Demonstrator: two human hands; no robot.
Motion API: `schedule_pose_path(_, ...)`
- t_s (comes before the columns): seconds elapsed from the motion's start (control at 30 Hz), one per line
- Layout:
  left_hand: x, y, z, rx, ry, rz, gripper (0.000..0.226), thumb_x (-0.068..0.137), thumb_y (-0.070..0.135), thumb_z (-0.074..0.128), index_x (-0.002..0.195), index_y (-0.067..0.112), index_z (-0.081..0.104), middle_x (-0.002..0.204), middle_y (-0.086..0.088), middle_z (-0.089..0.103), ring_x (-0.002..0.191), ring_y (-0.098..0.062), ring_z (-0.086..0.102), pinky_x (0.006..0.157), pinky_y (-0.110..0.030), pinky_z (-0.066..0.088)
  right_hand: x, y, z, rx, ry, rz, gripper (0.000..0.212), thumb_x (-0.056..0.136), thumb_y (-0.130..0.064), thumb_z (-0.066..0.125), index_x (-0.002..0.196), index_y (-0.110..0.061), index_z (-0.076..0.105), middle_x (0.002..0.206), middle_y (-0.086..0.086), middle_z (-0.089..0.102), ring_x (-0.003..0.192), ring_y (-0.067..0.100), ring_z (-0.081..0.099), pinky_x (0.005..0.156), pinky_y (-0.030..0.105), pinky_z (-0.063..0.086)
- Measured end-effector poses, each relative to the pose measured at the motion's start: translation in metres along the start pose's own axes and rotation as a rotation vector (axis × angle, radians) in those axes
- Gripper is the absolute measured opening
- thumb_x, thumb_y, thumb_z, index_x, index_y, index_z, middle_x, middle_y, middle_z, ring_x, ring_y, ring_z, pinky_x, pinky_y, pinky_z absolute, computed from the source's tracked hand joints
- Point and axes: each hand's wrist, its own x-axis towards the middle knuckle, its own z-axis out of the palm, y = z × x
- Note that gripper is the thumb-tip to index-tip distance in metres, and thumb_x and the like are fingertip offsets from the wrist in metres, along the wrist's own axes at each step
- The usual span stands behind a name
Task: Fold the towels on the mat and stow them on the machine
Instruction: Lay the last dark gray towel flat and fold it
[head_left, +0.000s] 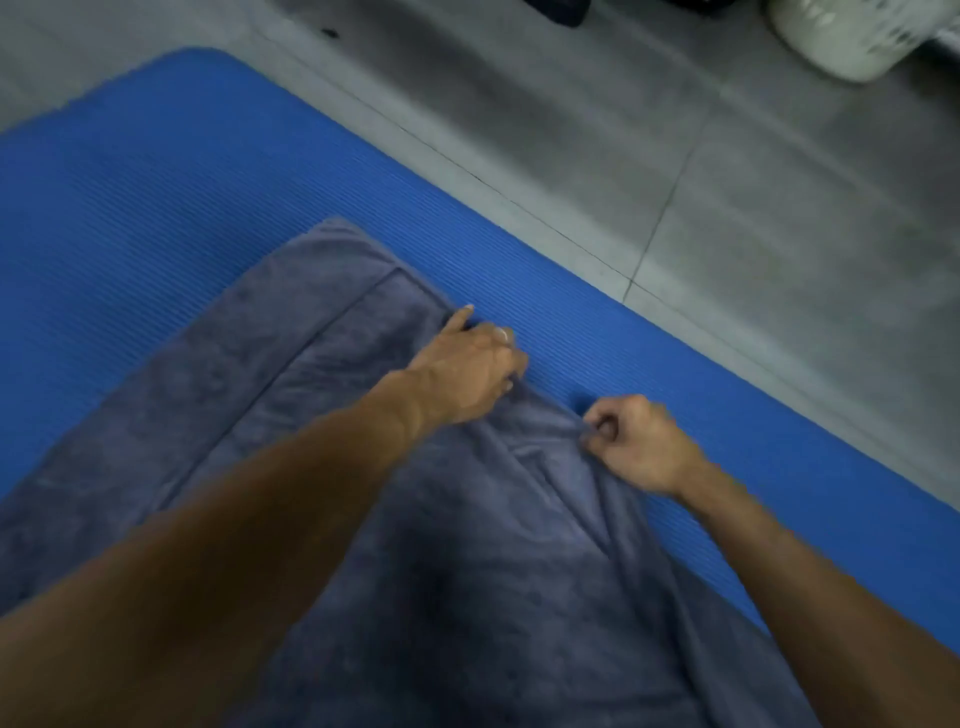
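Note:
A grey-blue towel (322, 395) lies spread on the blue ribbed mat (130, 208), with one layer folded over along its far side. My left hand (467, 371) rests on the towel's right edge, fingers curled on the fabric and the index finger pointing out. My right hand (636, 441) is closed in a fist, pinching the same edge a little nearer to me. Fabric bunches into folds between the two hands. No machine is in sight.
Grey tiled floor (753, 218) runs beyond the mat's far edge. A white perforated laundry basket (857, 36) stands at the top right. A dark object (558, 10) sits at the top edge.

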Motion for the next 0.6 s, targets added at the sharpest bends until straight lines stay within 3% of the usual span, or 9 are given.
schedule_pose_path(0.07,0.011,0.0,-0.002,-0.043,0.078,-0.082,0.024,0.098,0.032,0.042,0.115,0.023,0.056,0.119,-0.002,0.061,0.116,-0.022,0.052,0.114,-0.043,0.02,0.017,0.008,-0.015,0.156,0.123,0.072,0.018,0.086,-0.02,0.067,0.07,-0.027,0.062,0.067,-0.01,0.063,0.071,0.012,0.06,0.065,0.025,0.045)
schedule_pose_path(0.13,0.027,0.005,-0.006,-0.003,0.113,-0.164,0.023,0.098,0.03,0.042,0.113,0.02,0.056,0.115,-0.005,0.063,0.11,-0.024,0.055,0.106,-0.041,0.029,0.032,0.014,-0.028,0.243,0.189,0.118,0.012,0.084,-0.032,0.073,0.082,-0.026,0.063,0.077,-0.006,0.064,0.079,0.014,0.06,0.07,0.025,0.043)
schedule_pose_path(0.2,0.041,0.015,-0.006,0.049,0.121,-0.224,0.027,0.094,0.026,0.045,0.118,0.017,0.054,0.118,-0.007,0.059,0.112,-0.027,0.052,0.102,-0.042,0.031,0.034,0.025,-0.03,0.264,0.074,0.14,0.031,0.077,-0.044,0.078,0.096,-0.027,0.06,0.087,-0.004,0.064,0.087,0.015,0.058,0.078,0.029,0.044)
schedule_pose_path(0.27,0.049,0.032,0.001,0.052,0.114,-0.184,0.035,0.089,0.03,0.049,0.122,0.017,0.053,0.123,-0.007,0.053,0.117,-0.027,0.046,0.105,-0.044,0.029,0.02,0.043,-0.024,0.213,-0.065,0.155,0.041,0.073,-0.041,0.082,0.101,-0.027,0.055,0.088,-0.006,0.059,0.085,0.014,0.056,0.075,0.029,0.044)
schedule_pose_path(0.37,0.057,0.061,0.017,0.018,0.114,-0.015,0.036,0.091,0.04,0.051,0.121,0.021,0.055,0.128,-0.006,0.048,0.123,-0.025,0.041,0.112,-0.045,0.021,-0.009,0.083,-0.025,0.193,-0.177,0.186,0.032,0.076,-0.022,0.08,0.099,-0.02,0.057,0.076,-0.004,0.059,0.073,0.015,0.055,0.059,0.025,0.042)
schedule_pose_path(0.43,0.064,0.071,0.021,-0.017,0.117,-0.044,0.032,0.093,0.043,0.051,0.118,0.022,0.055,0.128,-0.006,0.047,0.122,-0.025,0.04,0.112,-0.044,0.021,-0.014,0.106,-0.035,0.25,-0.203,0.232,0.023,0.079,-0.019,0.079,0.093,-0.014,0.062,0.073,-0.001,0.06,0.071,0.016,0.055,0.058,0.022,0.042)
schedule_pose_path(0.53,0.075,0.081,0.019,0.037,0.101,-0.159,0.035,0.095,0.043,0.049,0.121,0.02,0.054,0.132,-0.008,0.046,0.125,-0.025,0.039,0.114,-0.049,0.018,0.003,0.131,-0.042,0.265,0.072,0.257,0.023,0.075,-0.028,0.082,0.077,-0.02,0.061,0.073,-0.003,0.06,0.075,0.018,0.056,0.064,0.024,0.043)
schedule_pose_path(0.6,0.08,0.087,0.017,0.116,0.064,-0.209,0.038,0.095,0.041,0.049,0.126,0.019,0.05,0.134,-0.009,0.045,0.128,-0.027,0.039,0.116,-0.053,0.013,0.01,0.139,-0.037,0.206,0.185,0.264,0.032,0.074,-0.039,0.082,0.091,-0.022,0.06,0.089,0.0,0.064,0.09,0.021,0.059,0.079,0.029,0.047)
